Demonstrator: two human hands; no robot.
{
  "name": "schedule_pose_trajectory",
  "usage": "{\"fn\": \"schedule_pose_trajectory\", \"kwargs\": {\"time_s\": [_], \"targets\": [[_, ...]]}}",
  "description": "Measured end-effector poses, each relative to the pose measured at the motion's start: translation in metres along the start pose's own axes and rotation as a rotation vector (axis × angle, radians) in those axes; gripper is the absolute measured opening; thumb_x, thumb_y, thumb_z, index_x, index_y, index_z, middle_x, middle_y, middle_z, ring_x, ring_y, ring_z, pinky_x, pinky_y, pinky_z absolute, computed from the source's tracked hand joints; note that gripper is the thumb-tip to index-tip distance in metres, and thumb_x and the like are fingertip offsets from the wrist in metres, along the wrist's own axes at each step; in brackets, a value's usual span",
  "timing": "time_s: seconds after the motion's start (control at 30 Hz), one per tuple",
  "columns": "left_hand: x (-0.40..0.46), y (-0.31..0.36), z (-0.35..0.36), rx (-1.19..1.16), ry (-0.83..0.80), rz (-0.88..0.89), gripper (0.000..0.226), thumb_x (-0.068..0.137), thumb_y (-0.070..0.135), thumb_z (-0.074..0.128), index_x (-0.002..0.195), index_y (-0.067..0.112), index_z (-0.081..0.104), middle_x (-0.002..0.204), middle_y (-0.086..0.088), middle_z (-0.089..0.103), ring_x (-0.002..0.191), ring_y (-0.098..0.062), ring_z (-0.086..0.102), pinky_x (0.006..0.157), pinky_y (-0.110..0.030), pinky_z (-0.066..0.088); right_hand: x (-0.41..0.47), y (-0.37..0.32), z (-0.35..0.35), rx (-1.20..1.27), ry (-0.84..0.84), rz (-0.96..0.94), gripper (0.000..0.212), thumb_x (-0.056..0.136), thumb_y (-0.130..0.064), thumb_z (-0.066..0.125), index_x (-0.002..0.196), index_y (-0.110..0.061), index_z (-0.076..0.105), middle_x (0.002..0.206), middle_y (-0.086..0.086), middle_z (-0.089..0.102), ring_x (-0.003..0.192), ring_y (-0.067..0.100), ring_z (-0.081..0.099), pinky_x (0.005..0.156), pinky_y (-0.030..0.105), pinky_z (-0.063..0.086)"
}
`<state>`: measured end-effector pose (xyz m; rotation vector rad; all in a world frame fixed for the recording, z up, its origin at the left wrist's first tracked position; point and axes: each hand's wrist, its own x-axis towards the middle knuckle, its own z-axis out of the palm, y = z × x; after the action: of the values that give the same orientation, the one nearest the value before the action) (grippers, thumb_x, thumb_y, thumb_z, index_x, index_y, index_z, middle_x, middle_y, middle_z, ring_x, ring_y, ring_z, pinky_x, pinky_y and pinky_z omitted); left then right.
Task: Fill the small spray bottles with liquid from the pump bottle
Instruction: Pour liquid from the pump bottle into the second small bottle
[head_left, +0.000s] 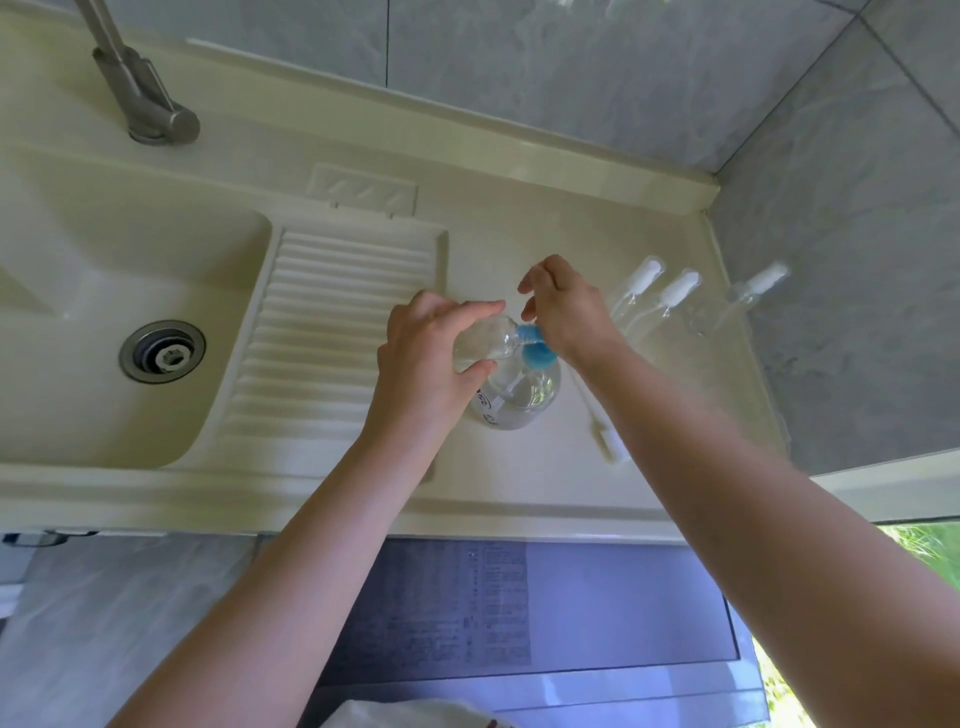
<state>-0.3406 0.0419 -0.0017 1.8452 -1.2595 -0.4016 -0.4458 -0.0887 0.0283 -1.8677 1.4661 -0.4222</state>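
Observation:
A clear pump bottle (524, 400) with a blue pump head (535, 349) stands on the cream counter (519, 239). My left hand (428, 353) grips a small clear spray bottle (485, 340), uncapped and tilted, its open neck against the blue nozzle. My right hand (566, 306) rests on top of the pump head, fingers bent loosely. Three capped small spray bottles stand to the right: the first capped bottle (636, 291), the second capped bottle (672, 299) and the third capped bottle (748, 293). A loose white spray top with its tube (605, 436) lies on the counter by the pump bottle.
A sink basin (104, 312) with a metal drain (162, 352) lies at the left, a ribbed washboard slope (332, 338) beside it. A metal faucet (140, 88) rises at the back left. Grey tiled walls (623, 78) close off the back and right.

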Motion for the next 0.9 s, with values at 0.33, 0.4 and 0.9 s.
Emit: {"fn": "schedule_pose_trajectory", "kwargs": {"time_s": [0.33, 0.4, 0.9], "targets": [[0.001, 0.002, -0.001, 0.017, -0.002, -0.002, 0.060, 0.073, 0.020, 0.084, 0.126, 0.041, 0.064, 0.105, 0.005, 0.053, 0.105, -0.020, 0.050, 0.095, -0.041, 0.046, 0.004, -0.002, -0.004, 0.119, -0.081, 0.085, 0.036, 0.105, -0.035, 0.032, 0.117, -0.009, 0.054, 0.102, 0.004, 0.064, 0.068, 0.007, 0.060, 0.068, 0.025, 0.048], [0.001, 0.001, 0.000, 0.015, 0.000, 0.002, 0.060, 0.074, 0.019, 0.083, 0.126, 0.041, 0.064, 0.105, 0.006, 0.052, 0.105, -0.020, 0.050, 0.095, -0.037, 0.044, 0.004, 0.001, -0.003, 0.054, -0.076, 0.058, 0.035, 0.105, -0.033, 0.032, 0.114, -0.010, 0.057, 0.098, 0.004, 0.066, 0.067, 0.006, 0.059, 0.064, 0.023, 0.046], [0.004, 0.001, -0.003, 0.016, -0.032, 0.024, 0.060, 0.074, 0.017, 0.084, 0.126, 0.038, 0.065, 0.103, 0.007, 0.050, 0.106, -0.020, 0.049, 0.090, -0.018, 0.032, 0.001, -0.001, 0.002, 0.065, -0.029, 0.077, 0.030, 0.102, -0.027, 0.032, 0.109, -0.013, 0.057, 0.090, 0.005, 0.068, 0.074, 0.016, 0.062, 0.068, 0.029, 0.051]]}}
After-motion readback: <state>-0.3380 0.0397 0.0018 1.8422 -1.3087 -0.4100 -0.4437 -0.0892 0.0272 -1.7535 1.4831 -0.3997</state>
